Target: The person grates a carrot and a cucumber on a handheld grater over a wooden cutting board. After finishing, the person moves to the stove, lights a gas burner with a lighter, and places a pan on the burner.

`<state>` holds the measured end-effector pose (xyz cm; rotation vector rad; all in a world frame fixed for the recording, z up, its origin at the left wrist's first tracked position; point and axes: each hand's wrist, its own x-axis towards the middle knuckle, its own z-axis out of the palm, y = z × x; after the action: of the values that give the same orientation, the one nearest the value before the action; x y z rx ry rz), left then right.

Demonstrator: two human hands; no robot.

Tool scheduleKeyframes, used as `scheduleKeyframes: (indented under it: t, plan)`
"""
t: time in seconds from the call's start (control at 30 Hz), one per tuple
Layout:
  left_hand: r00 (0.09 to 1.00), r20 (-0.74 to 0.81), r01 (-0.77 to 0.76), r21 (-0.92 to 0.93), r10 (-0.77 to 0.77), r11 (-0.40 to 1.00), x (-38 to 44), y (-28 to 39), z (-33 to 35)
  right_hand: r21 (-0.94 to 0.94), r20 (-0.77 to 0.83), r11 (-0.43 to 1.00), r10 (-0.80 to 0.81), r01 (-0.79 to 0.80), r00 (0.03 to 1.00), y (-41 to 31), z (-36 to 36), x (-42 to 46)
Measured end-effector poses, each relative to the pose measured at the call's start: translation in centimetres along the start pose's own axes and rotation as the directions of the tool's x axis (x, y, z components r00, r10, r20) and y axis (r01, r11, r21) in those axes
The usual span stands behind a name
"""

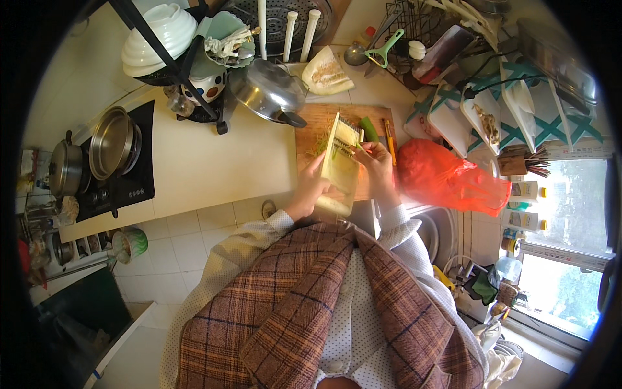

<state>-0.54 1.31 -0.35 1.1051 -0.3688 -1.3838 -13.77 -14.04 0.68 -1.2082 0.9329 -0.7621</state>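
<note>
My left hand (309,187) grips the side of a pale yellow grater (343,170), which is held tilted over a wooden cutting board (311,114). The fingers of my right hand (376,160) are at the grater's toothed part and pinch a small green piece (358,146). Thin green shreds (320,138) lie on the board to the left of the grater. Behind my right hand, a piece of green vegetable (368,129) rests on the board, with a yellow-orange tool (390,143) at its right edge.
A red plastic bag (442,170) lies right of the board, near the sink (435,233). Behind the board are a lidded steel pan (267,90), a cut melon or gourd wedge (328,73) and a green peeler (386,48). A steel pot (112,143) stands on the stove at left.
</note>
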Motion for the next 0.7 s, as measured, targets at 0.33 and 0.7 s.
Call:
scheduleKeyframes:
  t: [0.33, 0.7]
  plan:
    - [0.998, -0.053, -0.041, -0.068, 0.037, 0.997, -0.5, 0.3, 0.4, -0.427, 0.028, 0.882, -0.207, 0.199, 0.978, 1.2, 0.7, -0.3]
    - [1.000, -0.016, 0.006, -0.015, -0.006, 1.000, -0.6, 0.2, -0.4, -0.138, 0.061, 0.970, -0.195, 0.202, 0.979, 0.2, 2.0, 0.2]
